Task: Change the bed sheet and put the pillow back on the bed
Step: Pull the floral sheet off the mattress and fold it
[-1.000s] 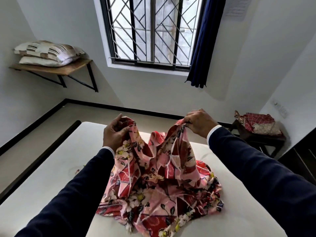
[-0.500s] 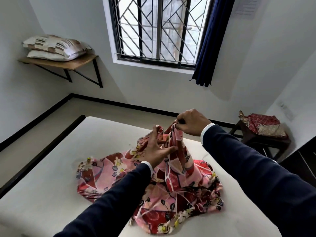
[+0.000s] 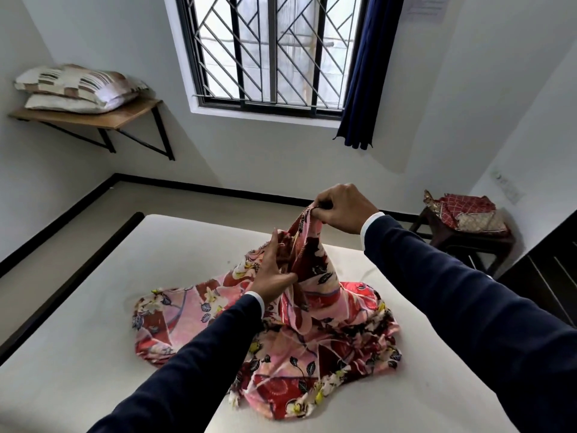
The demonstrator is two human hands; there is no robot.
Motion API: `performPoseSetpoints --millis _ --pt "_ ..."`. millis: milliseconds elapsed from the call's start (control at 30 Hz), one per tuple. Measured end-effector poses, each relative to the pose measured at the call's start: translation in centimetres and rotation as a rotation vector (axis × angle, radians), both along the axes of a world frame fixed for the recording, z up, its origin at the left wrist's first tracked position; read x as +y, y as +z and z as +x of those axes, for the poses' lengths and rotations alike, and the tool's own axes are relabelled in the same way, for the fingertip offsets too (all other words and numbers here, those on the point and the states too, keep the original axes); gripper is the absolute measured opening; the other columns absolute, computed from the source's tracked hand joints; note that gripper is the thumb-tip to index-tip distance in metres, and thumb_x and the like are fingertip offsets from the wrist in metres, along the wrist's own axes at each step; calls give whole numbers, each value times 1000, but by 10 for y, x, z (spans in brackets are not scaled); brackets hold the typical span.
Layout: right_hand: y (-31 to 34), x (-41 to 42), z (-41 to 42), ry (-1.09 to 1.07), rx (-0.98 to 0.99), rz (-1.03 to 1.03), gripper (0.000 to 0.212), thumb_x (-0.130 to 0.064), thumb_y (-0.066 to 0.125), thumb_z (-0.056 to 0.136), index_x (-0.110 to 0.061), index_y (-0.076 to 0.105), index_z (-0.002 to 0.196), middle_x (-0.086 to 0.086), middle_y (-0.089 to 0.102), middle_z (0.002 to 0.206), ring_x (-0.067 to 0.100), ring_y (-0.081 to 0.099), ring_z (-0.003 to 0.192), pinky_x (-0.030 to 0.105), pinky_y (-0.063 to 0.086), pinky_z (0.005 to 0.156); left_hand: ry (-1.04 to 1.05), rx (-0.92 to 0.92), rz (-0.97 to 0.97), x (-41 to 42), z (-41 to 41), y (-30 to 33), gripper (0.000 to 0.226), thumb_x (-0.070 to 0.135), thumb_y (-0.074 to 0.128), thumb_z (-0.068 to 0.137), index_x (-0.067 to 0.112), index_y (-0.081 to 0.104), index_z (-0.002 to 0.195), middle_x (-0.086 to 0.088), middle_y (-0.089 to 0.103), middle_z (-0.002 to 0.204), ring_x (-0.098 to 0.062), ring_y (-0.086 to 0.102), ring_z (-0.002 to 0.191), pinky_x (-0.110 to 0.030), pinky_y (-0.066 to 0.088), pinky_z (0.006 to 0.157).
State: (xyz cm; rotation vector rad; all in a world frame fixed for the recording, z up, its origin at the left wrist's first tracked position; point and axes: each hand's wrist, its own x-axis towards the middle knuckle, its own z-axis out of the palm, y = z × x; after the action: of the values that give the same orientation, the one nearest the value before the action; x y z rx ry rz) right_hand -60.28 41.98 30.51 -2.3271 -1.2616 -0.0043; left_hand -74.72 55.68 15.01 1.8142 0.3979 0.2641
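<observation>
The right hand (image 3: 342, 207) has its fingers (image 3: 324, 204) curled tight, pinching a gathered edge of the floral bed sheet (image 3: 299, 335) and holding it up in a peak above the mattress (image 3: 93, 354). Below it, the left hand (image 3: 274, 273) lies against the raised cloth with fingers straight and close together, thumb out to the side. The rest of the sheet lies crumpled in a heap on the bare white mattress, spreading left and toward the camera. 2 pillows (image 3: 78, 89) are stacked on a wall shelf (image 3: 125, 115) at the far left. Folded red cloth (image 3: 465, 210) sits on a dark stool (image 3: 462, 239) at the right, under the window (image 3: 271, 51) and blue curtain (image 3: 365, 73).
</observation>
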Motion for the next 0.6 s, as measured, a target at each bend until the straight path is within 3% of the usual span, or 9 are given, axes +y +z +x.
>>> performPoseSetpoints --millis 67,133,167,233,300,433,500,567,600 --pt "4 -1 2 -19 43 24 15 -21 69 86 -10 79 87 5 74 77 18 67 71 29 54 68 -37 5 -4 -3 -1 -6 118 -1 77 76 30 1 160 -1 30 156 -14 50 134 -31 54 100" --pt "9 0 3 -34 95 69 13 -20 70 86 -10 79 84 1 74 73 15 69 70 27 56 68 -66 26 31 -5 0 -14 118 -9 76 76 27 0 159 5 34 146 7 53 125 -19 54 93" --pt "12 -1 4 -45 118 96 12 -19 70 86 -11 79 82 -1 73 72 12 69 68 26 57 67 -89 23 64 -6 1 -16 121 -8 77 74 32 -1 158 4 36 147 7 53 126 -22 55 93" --pt "19 -5 7 -70 135 142 10 -17 71 86 -13 77 81 -4 71 69 4 65 61 16 53 62 -104 26 151 -8 1 -17 125 1 78 72 43 -3 158 3 26 158 -12 38 144 -42 48 108" --pt "26 -13 14 -104 122 157 9 -17 71 86 -17 77 80 -7 69 68 -3 60 58 7 44 59 -90 3 177 -7 2 -22 121 -3 77 76 38 -1 158 4 22 159 -14 26 146 -39 38 116" --pt "31 -38 36 -166 108 161 19 -17 70 87 -25 71 71 -9 69 66 -2 60 56 9 42 59 -66 -11 140 2 1 -19 108 -10 65 86 57 10 150 -6 28 157 -28 51 132 -50 56 96" --pt "28 -49 47 -183 108 146 19 -16 70 88 -26 71 72 -7 70 68 2 63 61 15 46 64 -61 -2 132 5 0 -11 91 -13 49 93 43 13 154 2 34 150 -15 58 119 -40 59 91" --pt "24 -58 56 -174 89 124 16 -15 70 88 -25 71 75 -8 70 70 7 66 66 19 49 68 -10 -5 173 12 -2 1 67 11 46 96 26 24 157 0 40 149 -21 52 129 -44 47 108" --pt "23 -63 60 -158 74 105 13 -14 70 89 -23 73 78 -7 70 71 8 67 67 22 50 70 10 -9 216 19 -3 6 66 20 46 92 21 29 157 -7 41 151 -28 44 137 -46 37 116"
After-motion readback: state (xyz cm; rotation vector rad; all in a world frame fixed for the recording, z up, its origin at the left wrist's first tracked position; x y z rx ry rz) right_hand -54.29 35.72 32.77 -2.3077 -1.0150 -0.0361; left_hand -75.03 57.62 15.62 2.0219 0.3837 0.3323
